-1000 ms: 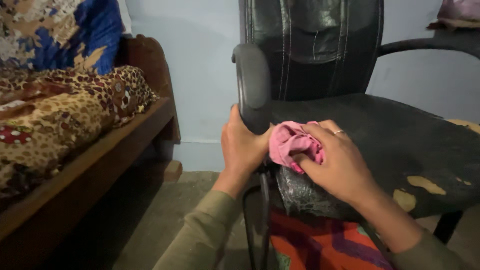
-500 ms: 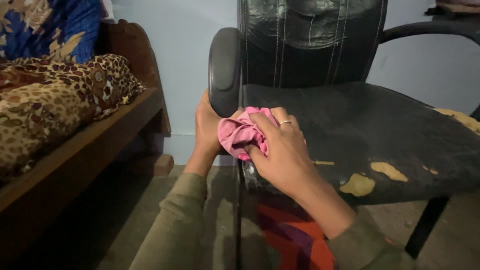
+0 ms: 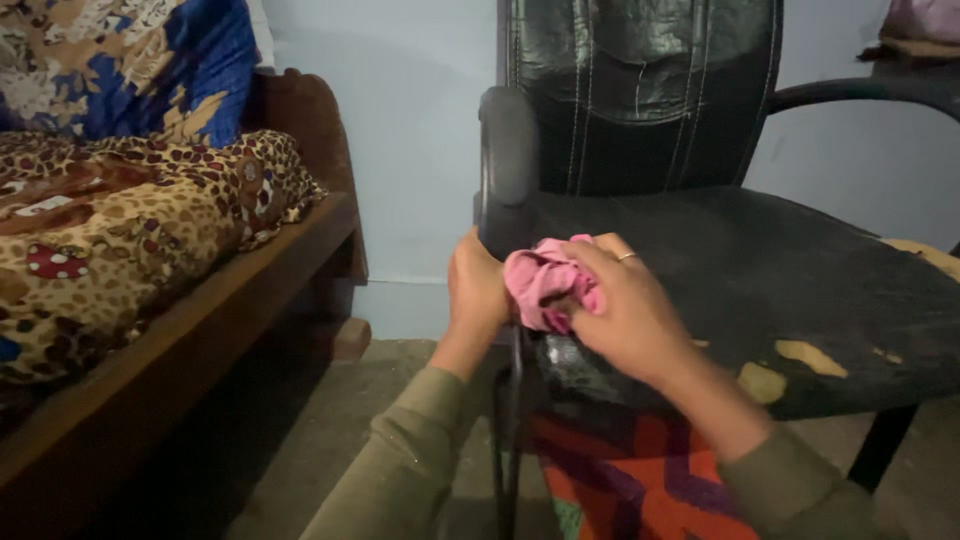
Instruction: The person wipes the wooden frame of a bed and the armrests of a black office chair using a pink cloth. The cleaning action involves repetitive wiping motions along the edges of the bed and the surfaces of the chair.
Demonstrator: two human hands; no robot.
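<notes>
A black office chair (image 3: 780,280) with a worn, peeling seat stands in front of me. My left hand (image 3: 474,290) grips the lower end of its left armrest (image 3: 507,165). My right hand (image 3: 625,310), a ring on one finger, clutches a crumpled pink cloth (image 3: 540,280) and presses it against the seat's front left corner, right beside the armrest post. Both sleeves are olive green.
A wooden bed frame (image 3: 200,330) with a leopard-print blanket (image 3: 130,230) and a blue patterned pillow (image 3: 150,60) stands at the left. A light blue wall (image 3: 410,150) is behind. An orange and purple rug (image 3: 650,480) lies under the chair. The chair's right armrest (image 3: 860,90) is at top right.
My right hand and the pink cloth stay at the seat's front left corner, rubbing slightly. My head view shifted, sliding the chair left and then back right. My left hand keeps its grip.
</notes>
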